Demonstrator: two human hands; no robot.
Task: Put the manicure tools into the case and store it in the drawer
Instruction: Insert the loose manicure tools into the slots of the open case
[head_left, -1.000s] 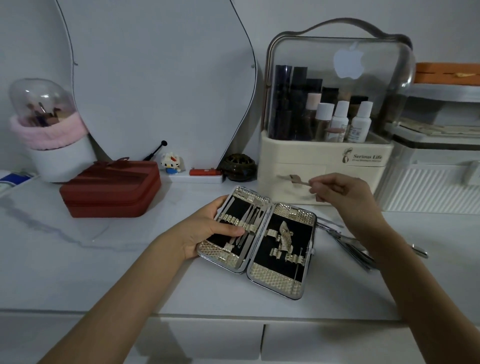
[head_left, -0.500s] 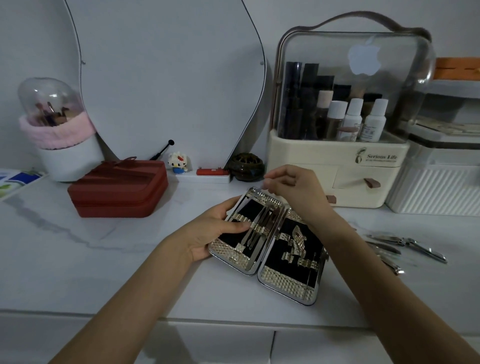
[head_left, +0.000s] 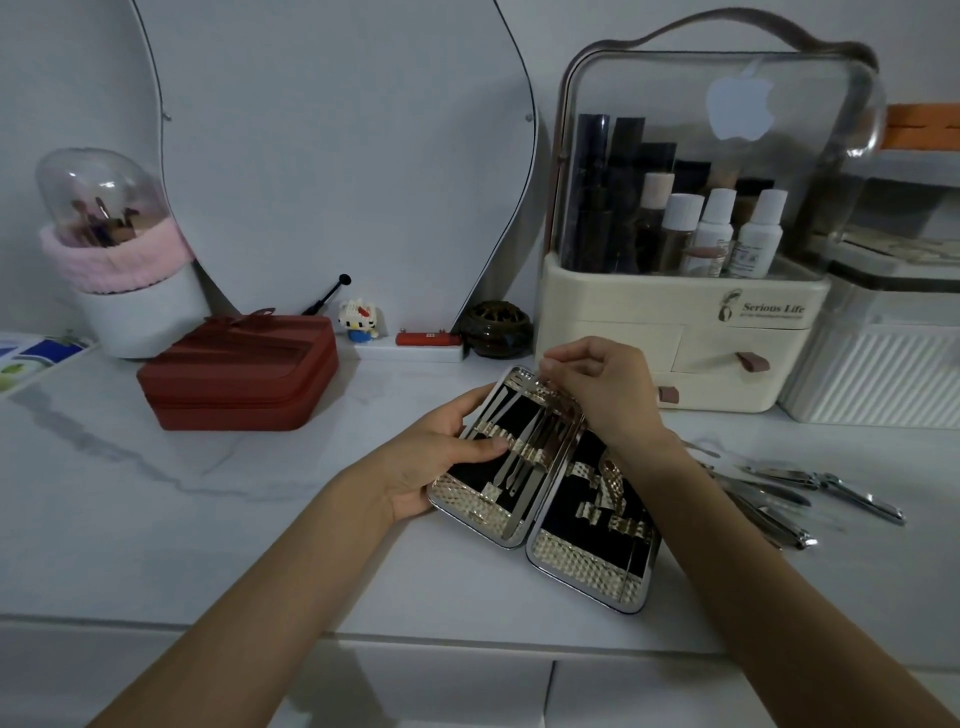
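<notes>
— Hands first: how are they placed?
— Both hands are seen mid-frame. The left hand is clasped on the left half of the open case, thumb laid across the tool strap. The right hand is curled at the case's top edge, fingers pinched, seemingly on a thin tool; that cannot be confirmed.
— And the step?
— Loading is judged under way: the case lies open on the counter, and loose tools are left at right of frame.
— Next?
— The pinched tool would need seating under its strap, then the loose tools fetched. The drawer at upper right is shut.
</notes>
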